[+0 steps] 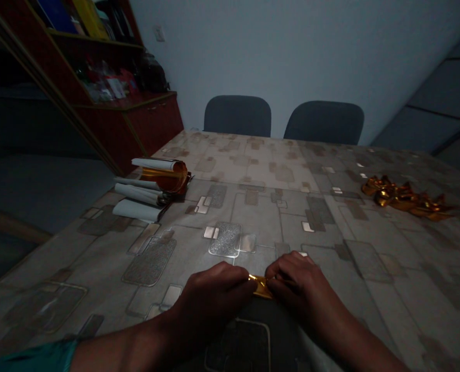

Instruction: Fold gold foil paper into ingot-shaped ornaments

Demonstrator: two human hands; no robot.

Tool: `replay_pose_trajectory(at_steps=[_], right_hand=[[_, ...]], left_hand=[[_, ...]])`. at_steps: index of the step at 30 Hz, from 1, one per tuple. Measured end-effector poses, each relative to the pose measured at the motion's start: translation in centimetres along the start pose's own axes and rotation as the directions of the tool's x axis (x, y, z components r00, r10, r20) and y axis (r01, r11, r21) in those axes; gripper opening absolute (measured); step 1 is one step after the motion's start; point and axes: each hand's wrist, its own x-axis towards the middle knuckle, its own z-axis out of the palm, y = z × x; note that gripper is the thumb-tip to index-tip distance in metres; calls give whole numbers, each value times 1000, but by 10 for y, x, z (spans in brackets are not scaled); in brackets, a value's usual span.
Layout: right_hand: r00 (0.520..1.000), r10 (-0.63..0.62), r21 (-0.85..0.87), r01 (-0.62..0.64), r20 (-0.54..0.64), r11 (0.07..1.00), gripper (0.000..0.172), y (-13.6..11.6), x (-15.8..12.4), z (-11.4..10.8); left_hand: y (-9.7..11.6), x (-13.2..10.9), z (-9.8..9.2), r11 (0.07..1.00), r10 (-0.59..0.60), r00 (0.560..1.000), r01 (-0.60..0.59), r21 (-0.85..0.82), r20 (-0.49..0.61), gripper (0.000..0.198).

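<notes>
"So, what fills most of the view?"

"A pale wall (311, 57), rising behind the table (260, 165). The table itself comes next, covered in a pattern of overlapping grey, beige and shiny rectangles."

"And around it?"

"A dark red cabinet (152, 119) stands beyond the table's far left corner, its shelves loaded with things too dim to name. Two grey chairs (237, 114) show their backs above the table's far edge, side by side and apart."

"What lies on top?"

"Near the table's left edge, a bundle of curled sheets (139, 194), whitish on one side, with gold showing inside the top curl. Toward the table's right side, a row of folded gold pieces (398, 196), shiny, pointed and packed closely together."

"Now the hands?"

"Both are over the near part of the table. The left hand (224, 287) is curled nearly closed, thumb and forefinger on one end of a small gold piece (261, 287). The right hand (295, 276) is bent inward, its fingertips pinching the other end."

"How much of that piece can you see?"

"Only its middle, bright and creased, between the two hands; the fingers hide both ends."
</notes>
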Motion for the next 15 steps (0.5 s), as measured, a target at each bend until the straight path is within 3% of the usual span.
replay_pose_trajectory(at_steps=[8,12,15], right_hand=[[987,-116,-145,100,-109,984,18,7,-4,13],[986,-133,-197,110,-104,974,16,6,-5,13],[986,-136,-243,109,-100,964,14,4,-5,13]], left_hand=[[9,6,-9,943,-273,957,287,-166,104,24],[9,5,-9,941,-270,956,288,-179,118,25],[4,3,-8,964,-210,974,220,-151,82,25]])
